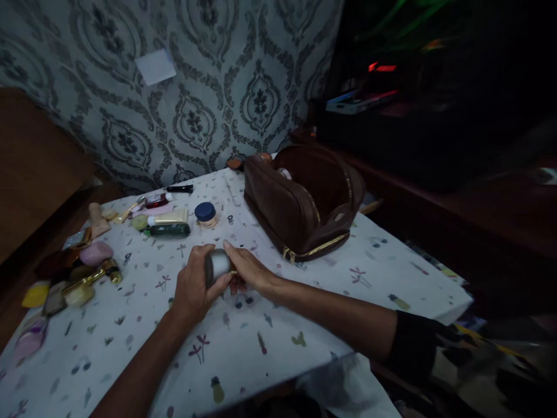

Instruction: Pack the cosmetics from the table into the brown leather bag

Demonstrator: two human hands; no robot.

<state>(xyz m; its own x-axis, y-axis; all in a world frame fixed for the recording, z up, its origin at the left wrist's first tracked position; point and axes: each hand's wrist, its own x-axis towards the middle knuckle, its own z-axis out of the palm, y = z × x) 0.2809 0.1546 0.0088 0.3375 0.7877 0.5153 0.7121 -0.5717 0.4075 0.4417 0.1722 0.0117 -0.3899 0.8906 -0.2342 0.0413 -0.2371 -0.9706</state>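
Observation:
A small silver round container (217,264) is held between both hands above the table. My left hand (194,287) wraps around its left side and bottom, thumb against it. My right hand (247,268) closes on its right side, fingers curled under. An open brown leather toiletry bag (300,203) stands just behind and right of the hands, with items showing inside its top.
The table has a white printed cloth (270,342). A blue-lidded jar (205,213), a dark green tube (169,230), a cream tube (169,217) and a black stick (180,188) lie behind the hands. Several cosmetics, including a pink one (96,253), crowd the left edge. Patterned wall behind.

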